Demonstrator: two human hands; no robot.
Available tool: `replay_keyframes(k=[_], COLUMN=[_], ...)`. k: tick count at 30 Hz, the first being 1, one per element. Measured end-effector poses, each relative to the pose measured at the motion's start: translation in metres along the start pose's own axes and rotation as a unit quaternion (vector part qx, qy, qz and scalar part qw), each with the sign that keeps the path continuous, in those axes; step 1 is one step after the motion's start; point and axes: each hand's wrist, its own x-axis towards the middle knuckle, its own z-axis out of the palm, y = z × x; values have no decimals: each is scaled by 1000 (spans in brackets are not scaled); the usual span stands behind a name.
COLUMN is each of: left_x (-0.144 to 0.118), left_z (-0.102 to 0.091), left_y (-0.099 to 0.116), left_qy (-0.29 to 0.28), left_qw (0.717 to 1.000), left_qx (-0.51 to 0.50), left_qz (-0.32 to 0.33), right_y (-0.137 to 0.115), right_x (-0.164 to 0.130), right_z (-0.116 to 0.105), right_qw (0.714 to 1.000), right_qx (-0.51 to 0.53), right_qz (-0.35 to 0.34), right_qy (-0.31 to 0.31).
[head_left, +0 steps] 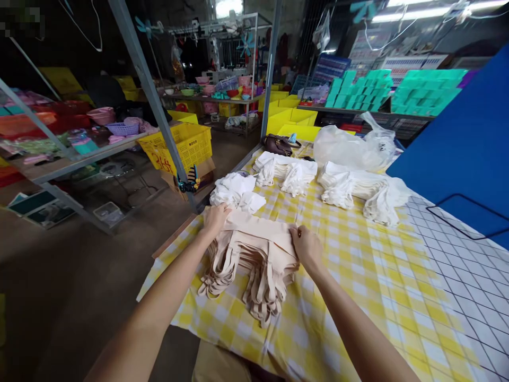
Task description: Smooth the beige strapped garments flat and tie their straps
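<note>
A stack of beige strappy bra tops (254, 225) lies in front of me, its thin straps hanging in loops toward my side. My left hand (217, 220) is closed on the left end of the uppermost top. At the opposite end, my right hand (308, 246) pinches the right edge, fingers curled with the thumb hidden in part. The top piece is held out flat between both hands. Just beyond my left hand sits a crumpled pile of white garments (235, 191). Two neater stacks of white strappy tops, a left one (288, 164) and a right one (358, 183), lie farther back.
A yellow checked cloth (338, 297) covers the table. Behind the white stacks are a clear plastic bag (350, 148) and a dark handbag (276, 145). A metal post (159, 106) rises at the left edge, near a yellow crate (186, 146). A blue panel (465, 143) and wire grid (457, 270) bound the right.
</note>
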Motion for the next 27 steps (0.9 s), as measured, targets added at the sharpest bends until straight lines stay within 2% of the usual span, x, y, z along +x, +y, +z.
replay_keyframes(k=[3, 5, 6, 7, 8, 10, 12, 14, 18, 22, 24, 27], left_x=[-7, -13, -16, -18, -20, -22, -22, -22, -20, -20, -23, -36], left_z=[-6, -11, -13, -14, -14, -11, -4, 2, 5, -7, -13, -14], left_y=[8, 15, 18, 21, 24, 25, 23, 20, 15, 18, 23, 31], left_qy=[39, 80, 78, 50, -2, -137, -238, -276, -286, -293, -254, -154], left_qw=[998, 993, 989, 985, 977, 952, 929, 922, 920, 919, 931, 953], left_qx=[44, 38, 20, -5, -31, -61, -65, -69, -76, -61, -59, -50], left_qz=[24, 80, 122, 168, 210, 267, 274, 264, 257, 255, 256, 256], right_y=[0, -2, -4, -5, -6, -5, 1, 9, 24, 18, 9, -7], right_x=[-3, -6, -7, -8, -9, -9, -7, -5, -5, -12, -15, -22], right_z=[-1, -1, -1, -1, 0, 4, 10, 16, 22, 10, 2, -4], right_qw=[998, 989, 981, 973, 965, 952, 947, 951, 952, 959, 960, 952], right_qx=[-15, -21, -18, -13, -5, 10, 15, 22, 29, 14, 24, 47], right_qz=[-34, -102, -147, -194, -240, -306, -317, -301, -295, -272, -271, -301], right_qy=[42, 102, 123, 125, 104, 22, -51, -74, -71, -79, -63, -28])
